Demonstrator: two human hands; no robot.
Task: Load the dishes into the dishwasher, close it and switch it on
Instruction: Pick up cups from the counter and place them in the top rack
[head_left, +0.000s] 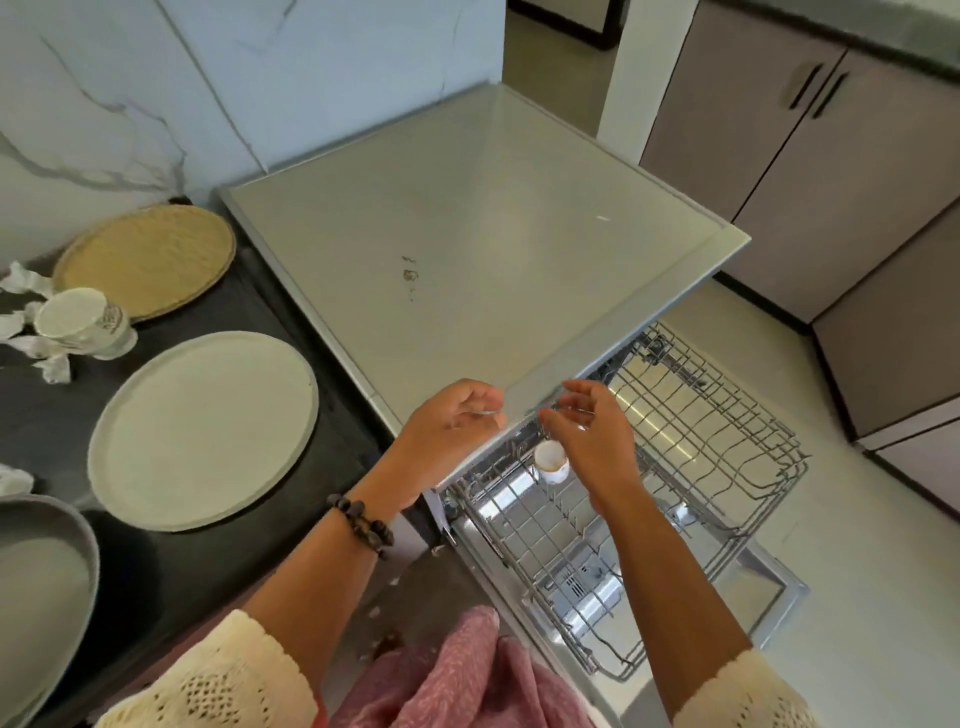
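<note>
Dark table (171, 561) at left carries 1 woven tray (148, 260), 1 mug (85, 322) and 2 round plates (205, 431). Left hand (452, 426) rests on the dishwasher top's (467, 234) front edge, grip loosely curled, grasping nothing. Small white cup (551, 460) sits in the pulled-out upper rack (727, 431), just beside and below the right hand (592, 431), whose grip is released, fingers spread.

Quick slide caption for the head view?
Both hands at the open dishwasher's upper rack, small cup loaded, plates waiting.
</note>
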